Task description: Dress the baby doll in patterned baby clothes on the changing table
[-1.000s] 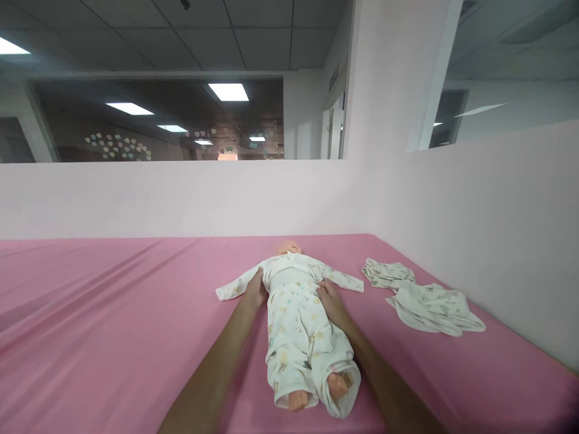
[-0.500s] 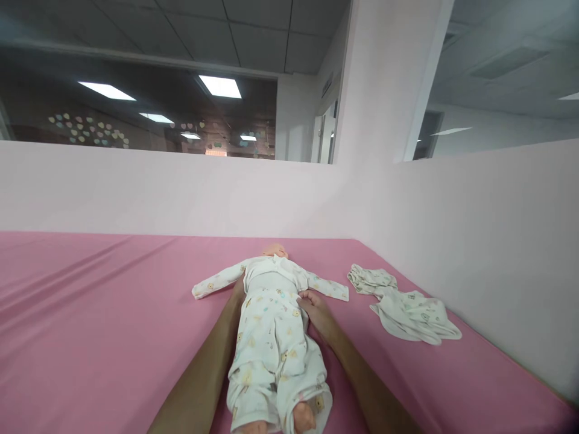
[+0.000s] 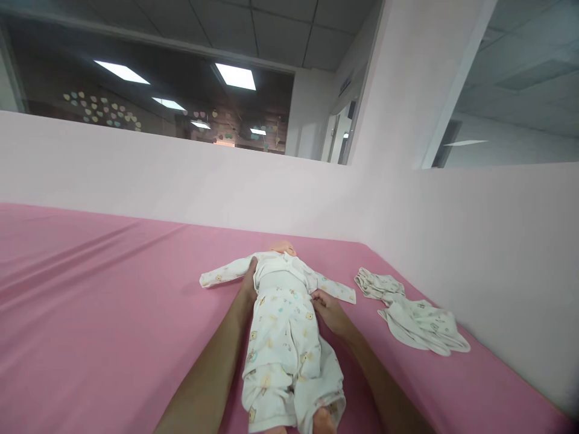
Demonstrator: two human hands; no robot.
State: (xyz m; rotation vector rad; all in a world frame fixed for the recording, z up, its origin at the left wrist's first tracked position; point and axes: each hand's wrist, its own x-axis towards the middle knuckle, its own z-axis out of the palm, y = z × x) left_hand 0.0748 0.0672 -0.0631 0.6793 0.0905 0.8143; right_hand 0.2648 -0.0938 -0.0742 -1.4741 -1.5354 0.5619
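Note:
A baby doll (image 3: 283, 248) lies on its back, its head away from me and its arms in sleeves spread to both sides. It wears a white printed top (image 3: 274, 263) and white printed trousers (image 3: 283, 337), whose waist reaches up its belly. My left hand (image 3: 249, 282) is against the doll's left-hand side in view, below the sleeve, thumb up on the top; its other fingers are hidden. By the waist on the other side, my right hand (image 3: 329, 310) has its fingers pinched at the lower side edge of the top. Bare feet show at the trouser ends.
Crumpled white printed baby clothes (image 3: 423, 322) lie to the right. Everything rests on a pink sheet (image 3: 113, 319) with creases at the left. White walls (image 3: 217, 181) with windows border the back and right side.
My left hand has come further into sight, its thumb now higher along the top. My right fingers have moved slightly outward from the waist. The view has shifted and tilted.

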